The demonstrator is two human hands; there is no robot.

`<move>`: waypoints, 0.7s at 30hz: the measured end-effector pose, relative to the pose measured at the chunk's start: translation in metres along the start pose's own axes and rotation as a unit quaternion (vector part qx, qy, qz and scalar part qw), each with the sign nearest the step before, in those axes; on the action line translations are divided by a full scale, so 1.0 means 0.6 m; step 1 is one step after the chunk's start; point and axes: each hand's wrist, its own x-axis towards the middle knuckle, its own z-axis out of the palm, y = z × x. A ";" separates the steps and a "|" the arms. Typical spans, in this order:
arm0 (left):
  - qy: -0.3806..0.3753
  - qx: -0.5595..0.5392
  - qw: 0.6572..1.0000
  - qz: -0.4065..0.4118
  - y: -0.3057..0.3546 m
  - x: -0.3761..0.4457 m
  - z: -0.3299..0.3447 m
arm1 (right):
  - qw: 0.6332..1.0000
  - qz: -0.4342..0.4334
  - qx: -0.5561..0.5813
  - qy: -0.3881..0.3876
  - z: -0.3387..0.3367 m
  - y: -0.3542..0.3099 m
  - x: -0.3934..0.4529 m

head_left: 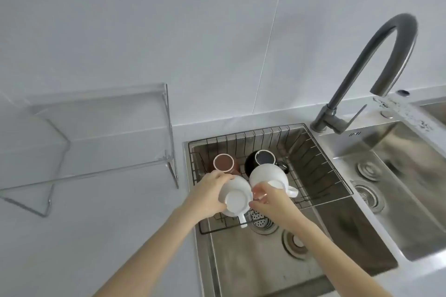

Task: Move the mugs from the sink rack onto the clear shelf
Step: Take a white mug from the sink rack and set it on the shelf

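Both hands (207, 196) seemingly around mugs (237, 198)

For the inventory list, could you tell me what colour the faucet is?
The faucet is dark grey, seen in the head view.

A wire rack (325, 171) sits in the sink (253, 260), filling its back half. Four mugs are in the rack: two at the back (55, 161) (263, 159), two in front (66, 198) (265, 176), each front one under a hand (207, 193) (270, 202). The shelf (96, 132) stands on the counter (96, 236) left of the sink; the tap (376, 60) rises at its back right corner.
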 end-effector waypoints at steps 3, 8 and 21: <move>-0.018 0.006 1.000 -0.003 -0.007 0.006 0.015 | 1.000 0.022 0.015 -0.001 0.004 0.004 0.010; 0.006 0.016 1.000 0.016 -0.018 0.012 0.046 | 1.000 0.023 -0.013 -0.006 0.015 0.011 0.022; -0.005 0.015 1.000 0.001 -0.030 0.024 0.054 | 0.999 0.015 -0.021 0.022 0.043 0.012 0.034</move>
